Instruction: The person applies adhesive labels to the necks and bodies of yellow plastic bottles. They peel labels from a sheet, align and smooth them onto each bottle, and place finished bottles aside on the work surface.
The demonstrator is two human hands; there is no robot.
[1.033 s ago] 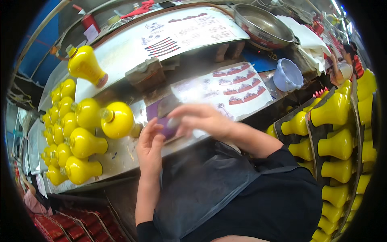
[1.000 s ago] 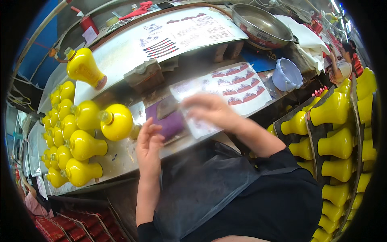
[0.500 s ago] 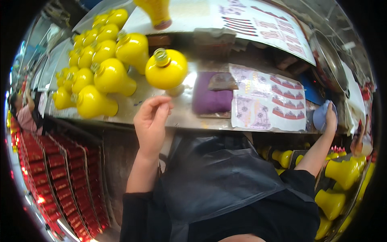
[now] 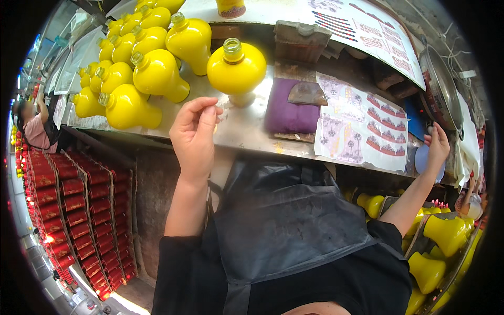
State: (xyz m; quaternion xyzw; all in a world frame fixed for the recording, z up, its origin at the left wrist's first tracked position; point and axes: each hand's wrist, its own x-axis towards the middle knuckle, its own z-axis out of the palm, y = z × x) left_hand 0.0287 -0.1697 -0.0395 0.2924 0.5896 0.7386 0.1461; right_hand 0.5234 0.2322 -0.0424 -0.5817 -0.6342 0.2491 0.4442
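Only got the head view here, so: the yellow bottle [image 4: 237,71] is standing upright on the worktop [image 4: 233,128], long axis vertical, neck pointing up. It's sitting just past the left fingertips, ahead and a touch to the right, so the left hand [image 4: 193,137] is clearly the nearer one. That hand is hovering by the front edge, fingers curled, thumb almost meeting the index. I'm not seeing anything in there, but can't rule out something tiny.

The right hand [image 4: 439,149] is hanging way out at the other end, overlapping the pale blue bucket [image 4: 421,159]. Its fingers are bunching loosely; can't tell if they're gripping anything or touching the bucket. The purple cushion [image 4: 286,116] and printed sheet [image 4: 336,137] are lying between the two hands, while more yellow bottles [image 4: 159,76] are crowding to the left.
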